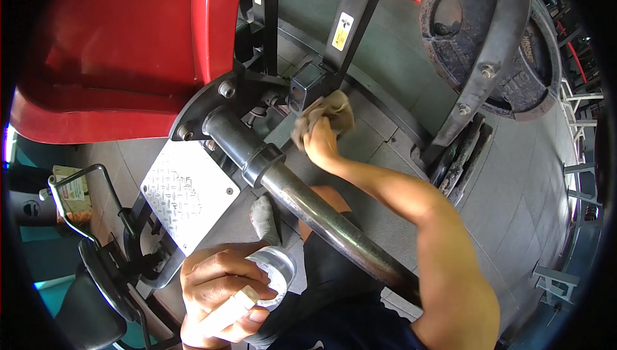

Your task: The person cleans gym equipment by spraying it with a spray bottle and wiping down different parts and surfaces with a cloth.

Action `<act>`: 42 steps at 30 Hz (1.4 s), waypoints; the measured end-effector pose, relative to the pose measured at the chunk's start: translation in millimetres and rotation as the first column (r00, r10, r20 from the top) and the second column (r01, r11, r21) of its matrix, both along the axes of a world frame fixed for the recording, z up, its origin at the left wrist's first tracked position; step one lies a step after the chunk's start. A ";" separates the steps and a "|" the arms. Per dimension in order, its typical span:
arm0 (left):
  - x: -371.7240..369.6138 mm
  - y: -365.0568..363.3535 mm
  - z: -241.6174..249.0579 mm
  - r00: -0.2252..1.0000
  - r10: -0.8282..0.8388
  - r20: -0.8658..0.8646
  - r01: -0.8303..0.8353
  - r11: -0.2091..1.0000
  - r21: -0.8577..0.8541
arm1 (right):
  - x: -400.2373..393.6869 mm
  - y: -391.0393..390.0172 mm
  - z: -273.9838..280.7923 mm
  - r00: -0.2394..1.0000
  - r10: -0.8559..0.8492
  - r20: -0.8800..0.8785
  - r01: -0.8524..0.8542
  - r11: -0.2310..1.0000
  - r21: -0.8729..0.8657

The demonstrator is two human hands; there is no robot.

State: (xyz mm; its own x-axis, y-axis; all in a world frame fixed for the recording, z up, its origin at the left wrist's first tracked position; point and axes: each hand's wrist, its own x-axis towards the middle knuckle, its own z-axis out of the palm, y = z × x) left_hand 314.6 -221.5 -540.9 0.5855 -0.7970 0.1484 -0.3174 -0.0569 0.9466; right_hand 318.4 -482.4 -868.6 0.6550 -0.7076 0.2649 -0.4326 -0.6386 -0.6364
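Observation:
My left hand (pixel 222 286), low in the view, has its fingers wrapped round a small silvery can (pixel 284 265) and a pale, blocky stick (pixel 230 311) whose kind I cannot make out. Whitish material shows inside the can. Stretched forward, my right hand (pixel 321 143) is closed on a crumpled beige rag (pixel 336 113). The rag is against or just beside the end of a black square tube (pixel 307 85) on the gym machine's frame; exact contact is hidden. A worn steel bar (pixel 321 215) runs diagonally between my two hands.
A red padded seat (pixel 122 48) fills the upper left. Beneath it sits a diamond-pattern metal footplate (pixel 187 186). Rusty weight plates (pixel 456 48) hang on a curved black arm (pixel 508 28) at the upper right. Grey tiles (pixel 514 176) cover the floor.

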 end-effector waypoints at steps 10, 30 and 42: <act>-12.0 -6.7 10.1 0.986 0.166 -0.011 -0.164 0.984 0.067 | -0.9 18.3 49.0 0.758 0.293 -0.582 -0.495 0.840 -0.221; 1.9 20.9 4.5 0.999 0.009 0.035 -0.013 0.993 0.115 | -25.4 -69.8 27.4 0.956 0.146 -0.257 -0.190 0.969 -0.159; -5.0 8.9 5.0 0.989 -0.106 0.106 0.096 0.990 0.101 | -24.2 -2.6 30.4 0.814 0.506 -0.285 -0.564 0.806 -0.179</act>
State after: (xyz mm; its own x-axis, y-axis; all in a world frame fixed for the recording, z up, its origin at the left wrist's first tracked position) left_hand 309.6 -212.6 -535.9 0.4855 -0.8648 0.1284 -0.4286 -0.1075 0.8971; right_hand 294.2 -485.0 -838.2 0.9691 -0.1576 0.1897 -0.0803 -0.9289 -0.3616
